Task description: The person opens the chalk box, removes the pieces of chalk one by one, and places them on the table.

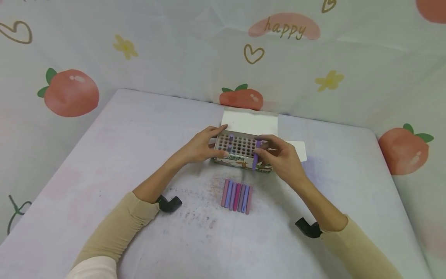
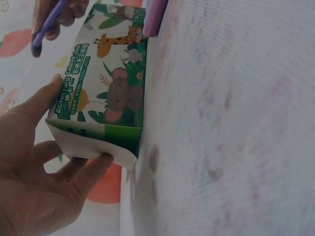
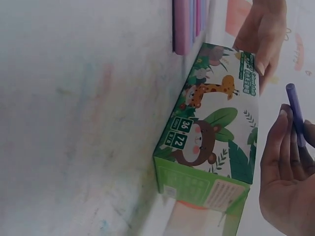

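A chalk box (image 1: 232, 162) printed with animals stands with its lid raised, showing a grid of holes. Two purple chalk sticks (image 1: 229, 147) stand upright in holes on its left part. My left hand (image 1: 200, 148) grips the box's left end, thumb along the front edge and fingers at the side, as the left wrist view (image 2: 44, 182) also shows. Over the box's right end, my right hand (image 1: 285, 161) pinches a purple chalk stick (image 3: 295, 114) between thumb and fingers. That stick appears held above the box top in the right wrist view.
In front of the box lies a side-by-side row of pink, purple and blue chalk sticks (image 1: 236, 195). The white lid (image 1: 250, 121) leans back near the printed backdrop, and a side flap (image 1: 297, 149) sticks out right. Coloured dust marks the tabletop (image 1: 195, 224).
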A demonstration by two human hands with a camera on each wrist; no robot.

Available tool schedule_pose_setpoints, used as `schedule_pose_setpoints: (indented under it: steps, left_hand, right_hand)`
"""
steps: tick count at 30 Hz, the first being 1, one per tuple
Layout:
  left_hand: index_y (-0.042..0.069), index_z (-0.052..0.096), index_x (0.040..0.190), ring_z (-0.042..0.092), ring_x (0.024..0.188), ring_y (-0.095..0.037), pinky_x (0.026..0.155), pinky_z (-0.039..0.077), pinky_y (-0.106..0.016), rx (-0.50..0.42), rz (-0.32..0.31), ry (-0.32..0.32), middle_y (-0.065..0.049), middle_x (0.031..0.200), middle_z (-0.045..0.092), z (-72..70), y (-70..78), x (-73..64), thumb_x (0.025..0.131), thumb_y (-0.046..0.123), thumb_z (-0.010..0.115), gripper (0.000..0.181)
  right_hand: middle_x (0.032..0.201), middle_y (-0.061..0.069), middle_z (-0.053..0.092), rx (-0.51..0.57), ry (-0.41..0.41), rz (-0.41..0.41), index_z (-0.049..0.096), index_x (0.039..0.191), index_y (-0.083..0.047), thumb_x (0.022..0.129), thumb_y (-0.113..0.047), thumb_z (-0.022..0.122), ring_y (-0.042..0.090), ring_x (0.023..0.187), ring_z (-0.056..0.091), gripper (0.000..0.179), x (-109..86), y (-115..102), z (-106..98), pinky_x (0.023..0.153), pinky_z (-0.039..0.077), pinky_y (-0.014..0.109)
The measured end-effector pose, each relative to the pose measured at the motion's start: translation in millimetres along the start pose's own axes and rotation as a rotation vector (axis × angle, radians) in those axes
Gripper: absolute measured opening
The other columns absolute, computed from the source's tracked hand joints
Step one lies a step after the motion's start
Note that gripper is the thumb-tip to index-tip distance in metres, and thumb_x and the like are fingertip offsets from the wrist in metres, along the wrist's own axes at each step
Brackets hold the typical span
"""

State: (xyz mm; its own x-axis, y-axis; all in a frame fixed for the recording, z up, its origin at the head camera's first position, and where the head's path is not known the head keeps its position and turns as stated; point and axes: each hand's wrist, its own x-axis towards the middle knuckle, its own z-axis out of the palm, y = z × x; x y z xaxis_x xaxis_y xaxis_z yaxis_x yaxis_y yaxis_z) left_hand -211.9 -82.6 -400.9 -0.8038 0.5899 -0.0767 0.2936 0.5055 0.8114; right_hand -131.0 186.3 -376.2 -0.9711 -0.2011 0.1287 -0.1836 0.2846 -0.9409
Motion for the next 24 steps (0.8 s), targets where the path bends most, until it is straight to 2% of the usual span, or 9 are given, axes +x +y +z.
schedule_pose_setpoints:
  steps: [4, 9, 19, 24]
  left_hand:
    - [0.022, 0.024, 0.159, 0.035, 0.141, -0.033, 0.106, 0.048, -0.035, 0.011, -0.007, 0.003, -0.017, 0.155, 0.03, 0.3, 0.4, 0.5, 0.088, 0.032, 0.078, 0.09]
    - [0.022, 0.024, 0.159, 0.035, 0.141, -0.033, 0.107, 0.048, -0.035, 0.003, -0.007, 0.0, -0.018, 0.155, 0.03, 0.3, 1.6, 1.0, 0.087, 0.031, 0.079, 0.091]
    - [0.021, 0.024, 0.16, 0.034, 0.141, -0.032, 0.107, 0.047, -0.034, -0.004, 0.0, -0.002, -0.017, 0.154, 0.03, 0.7, 1.8, 1.5, 0.087, 0.03, 0.079, 0.091]
    - [0.025, 0.022, 0.16, 0.033, 0.142, -0.035, 0.11, 0.045, -0.042, 0.046, -0.009, 0.002, -0.016, 0.155, 0.031, 1.1, 1.0, 0.7, 0.088, 0.034, 0.078, 0.092]
  right_hand:
    - [0.096, 0.017, 0.067, -0.013, -0.006, 0.007, 0.063, 0.126, -0.001, 0.094, -0.007, 0.069, 0.032, 0.072, 0.07, 0.033, -8.5, 4.0, -1.1, 0.063, 0.062, 0.036]
    - [0.096, 0.015, 0.068, -0.026, -0.02, 0.026, 0.065, 0.123, 0.002, 0.093, -0.008, 0.07, 0.028, 0.07, 0.069, 0.032, -18.7, 6.2, -1.4, 0.062, 0.061, 0.035]
    - [0.097, 0.015, 0.069, -0.049, -0.057, 0.153, 0.067, 0.122, -0.001, 0.093, -0.013, 0.072, 0.028, 0.072, 0.071, 0.032, -35.3, 12.5, -3.8, 0.065, 0.062, 0.037]
    - [0.098, 0.015, 0.069, -0.03, -0.077, 0.194, 0.065, 0.123, 0.001, 0.093, -0.013, 0.072, 0.03, 0.075, 0.071, 0.034, -40.9, 19.6, -3.5, 0.066, 0.062, 0.038]
